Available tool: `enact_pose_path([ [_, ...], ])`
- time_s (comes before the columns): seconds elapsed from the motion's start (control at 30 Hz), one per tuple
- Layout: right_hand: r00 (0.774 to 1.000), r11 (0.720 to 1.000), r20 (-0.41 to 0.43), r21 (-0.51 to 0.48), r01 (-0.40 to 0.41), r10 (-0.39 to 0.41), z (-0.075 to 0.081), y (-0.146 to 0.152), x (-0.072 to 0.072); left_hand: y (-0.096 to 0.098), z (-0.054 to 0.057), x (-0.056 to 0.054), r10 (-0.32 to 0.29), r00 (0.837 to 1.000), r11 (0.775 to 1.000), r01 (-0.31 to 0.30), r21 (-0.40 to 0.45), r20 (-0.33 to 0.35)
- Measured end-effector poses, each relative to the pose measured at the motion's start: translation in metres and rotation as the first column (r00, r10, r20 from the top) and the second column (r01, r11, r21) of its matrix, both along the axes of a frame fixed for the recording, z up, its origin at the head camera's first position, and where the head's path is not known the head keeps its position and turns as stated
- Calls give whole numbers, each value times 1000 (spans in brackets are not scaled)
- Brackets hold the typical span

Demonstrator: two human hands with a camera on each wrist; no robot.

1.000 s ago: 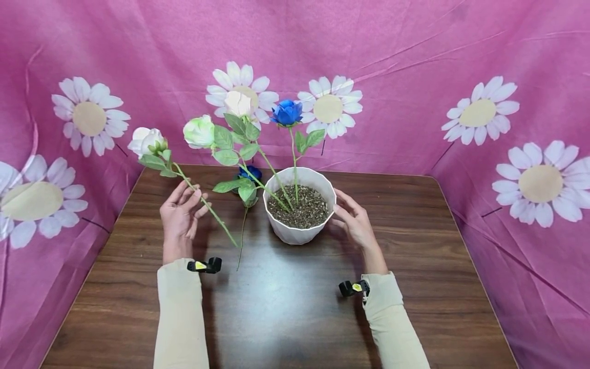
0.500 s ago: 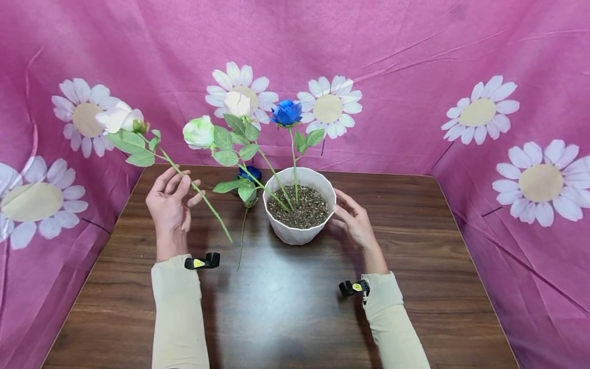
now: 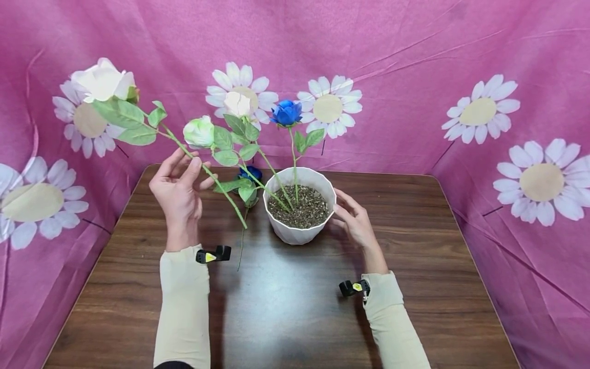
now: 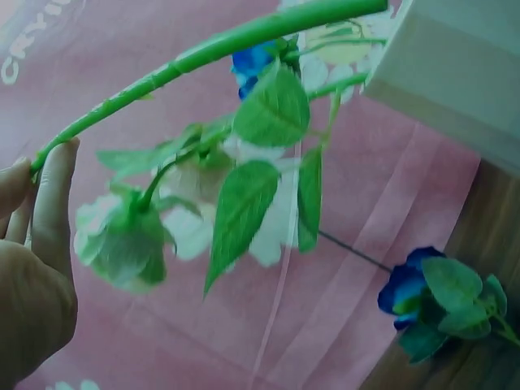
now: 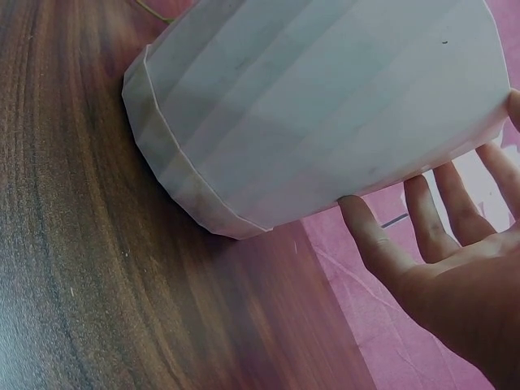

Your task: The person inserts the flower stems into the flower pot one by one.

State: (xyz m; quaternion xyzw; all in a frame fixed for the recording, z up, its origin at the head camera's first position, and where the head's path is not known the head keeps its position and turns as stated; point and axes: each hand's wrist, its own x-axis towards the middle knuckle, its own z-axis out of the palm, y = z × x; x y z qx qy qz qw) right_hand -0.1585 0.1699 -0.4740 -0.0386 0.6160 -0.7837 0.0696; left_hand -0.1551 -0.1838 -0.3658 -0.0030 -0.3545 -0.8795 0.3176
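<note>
My left hand (image 3: pixel 178 192) pinches the green stem of a white rose (image 3: pixel 103 82) between thumb and fingers. The bloom points up and left; the stem's bare lower end (image 4: pixel 325 15) slants down toward the white faceted pot (image 3: pixel 297 236). On the pot's right side, the fingertips of my right hand (image 3: pixel 356 225) touch the outer wall, fingers fairly straight. Soil (image 3: pixel 304 207) fills the pot. Standing in it are a blue rose (image 3: pixel 287 113), a pale pink-white rose (image 3: pixel 237 104) and a green-white rose (image 3: pixel 199 132), the last two leaning left.
Another blue rose (image 3: pixel 250 173) lies on the wooden table (image 3: pixel 415 287) left of the pot, partly hidden behind leaves, its thin stem pointing toward me. A pink cloth (image 3: pixel 392 41) printed with daisies hangs around the back and sides.
The white rose in my left hand has risen, its bloom moving up and left. The left hand went slightly left, then back right and up. My right hand and the pot stay put.
</note>
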Motion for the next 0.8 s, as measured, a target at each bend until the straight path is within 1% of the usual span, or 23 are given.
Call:
enact_pose_path([
  [0.03,1000,1000,1,1,1,-1,0,0,0,2,1,-1,-1,1000,1000,1,-23,-1],
  [0.13,1000,1000,4,5,-2,2,1,0,0,9,3,-3,-8,1000,999,8,-40,-9],
  [0.23,1000,1000,-2,25,-15,15,3,1,0,16,5,-6,-13,1000,998,13,-59,3],
  [0.27,1000,999,-5,32,-19,19,4,1,-1,19,6,-7,-18,1000,999,19,-50,8],
  [0.4,999,997,-2,67,-32,32,8,1,-1,28,8,-10,-27,999,996,28,-80,19],
  [0.57,1000,998,22,70,3,-4,11,-2,-3,38,9,-12,-35,998,991,41,-129,43],
  [0.7,999,998,8,48,48,-48,11,-4,-5,47,9,-14,-46,998,986,53,-161,51],
  [0.8,999,998,-8,46,49,-49,10,-4,-5,54,9,-15,-56,998,981,62,-186,40],
])
